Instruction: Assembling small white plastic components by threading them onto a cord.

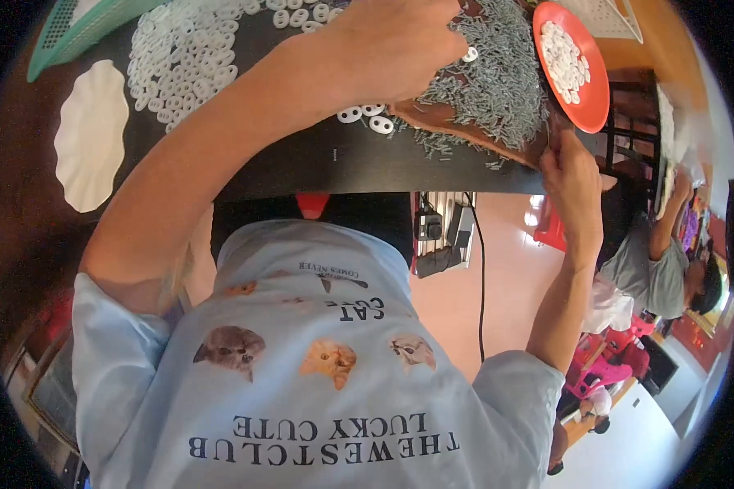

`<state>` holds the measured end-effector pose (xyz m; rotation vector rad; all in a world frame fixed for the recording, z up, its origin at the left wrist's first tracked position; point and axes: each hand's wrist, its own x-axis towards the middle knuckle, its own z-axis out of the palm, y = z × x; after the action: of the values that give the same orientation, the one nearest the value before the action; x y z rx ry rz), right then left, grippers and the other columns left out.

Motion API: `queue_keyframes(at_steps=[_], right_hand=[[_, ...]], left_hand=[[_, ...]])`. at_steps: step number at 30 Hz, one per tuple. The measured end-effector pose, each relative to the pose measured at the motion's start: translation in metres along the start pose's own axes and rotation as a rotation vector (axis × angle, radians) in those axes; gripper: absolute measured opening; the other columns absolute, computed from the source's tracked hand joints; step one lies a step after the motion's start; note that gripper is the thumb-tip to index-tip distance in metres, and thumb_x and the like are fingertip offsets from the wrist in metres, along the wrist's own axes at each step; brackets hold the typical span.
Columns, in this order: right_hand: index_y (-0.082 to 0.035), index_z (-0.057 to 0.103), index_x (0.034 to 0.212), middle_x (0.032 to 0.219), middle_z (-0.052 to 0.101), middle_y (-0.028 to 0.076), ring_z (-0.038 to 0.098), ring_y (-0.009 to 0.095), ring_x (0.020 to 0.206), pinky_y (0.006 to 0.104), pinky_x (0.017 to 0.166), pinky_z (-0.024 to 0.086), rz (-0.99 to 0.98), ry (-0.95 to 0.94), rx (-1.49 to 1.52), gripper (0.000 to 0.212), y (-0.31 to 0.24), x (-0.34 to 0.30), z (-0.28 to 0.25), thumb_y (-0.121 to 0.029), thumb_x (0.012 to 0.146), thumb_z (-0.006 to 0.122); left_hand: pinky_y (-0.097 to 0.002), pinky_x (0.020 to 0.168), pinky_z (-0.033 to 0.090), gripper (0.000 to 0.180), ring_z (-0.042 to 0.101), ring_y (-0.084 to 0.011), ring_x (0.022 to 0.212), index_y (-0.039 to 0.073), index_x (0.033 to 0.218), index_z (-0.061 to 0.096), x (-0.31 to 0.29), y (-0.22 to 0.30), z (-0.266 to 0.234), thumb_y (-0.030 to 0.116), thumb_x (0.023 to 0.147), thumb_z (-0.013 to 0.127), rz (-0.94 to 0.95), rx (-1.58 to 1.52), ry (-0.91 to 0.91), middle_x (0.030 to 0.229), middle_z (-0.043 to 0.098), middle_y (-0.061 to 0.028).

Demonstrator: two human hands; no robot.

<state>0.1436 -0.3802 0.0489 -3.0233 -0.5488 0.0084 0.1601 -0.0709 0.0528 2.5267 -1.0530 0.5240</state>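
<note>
My left hand (pixel 408 49) is closed over the left side of a heap of small grey pins (pixel 497 73), its fingertips partly cut off by the frame's upper edge. Against its finger side shows a small white oval piece (pixel 470 54) with holes; whether the hand grips it I cannot tell. The pins lie on a brown sheet (pixel 457 126) at the table's near edge. My right hand (pixel 575 175) is at the sheet's right corner, fingers pinched together; what they hold is hidden. Larger white two-holed ovals (pixel 381 125) lie beneath my left wrist.
Many white ovals (pixel 183 65) spread across the dark table (pixel 302 163) at left, near a white wavy-edged dish (pixel 92 134) and green basket (pixel 81 33). At right, a red plate (pixel 599 90) holds small white pieces. Another person (pixel 661 269) sits farther right.
</note>
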Motion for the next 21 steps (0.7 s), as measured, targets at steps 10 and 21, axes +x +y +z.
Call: queue_keyframes(at_steps=[10,21], right_hand=[[0.003,0.052,0.091,0.081,0.057,0.022,0.057,0.039,0.076,0.0417,0.067,0.045,0.045,0.005,0.165,0.011,-0.015,-0.004,-0.022,-0.006,0.084,0.054],[0.002,0.057,0.092,0.078,0.055,0.012,0.055,0.024,0.070,0.0314,0.064,0.044,-0.132,0.160,0.503,0.008,-0.063,0.002,-0.043,0.000,0.084,0.058]], left_hand=[[-0.0389,0.067,0.042,0.007,0.054,-0.0282,0.078,0.006,0.069,0.058,0.002,-0.013,0.010,0.011,0.073,0.056,0.053,0.015,-0.009,0.079,0.051,-0.0119],[-0.0394,0.065,0.043,0.011,0.054,-0.0298,0.073,0.002,0.076,0.061,-0.001,-0.018,-0.001,0.011,0.080,0.057,-0.047,-0.290,0.126,0.077,0.055,-0.0140]])
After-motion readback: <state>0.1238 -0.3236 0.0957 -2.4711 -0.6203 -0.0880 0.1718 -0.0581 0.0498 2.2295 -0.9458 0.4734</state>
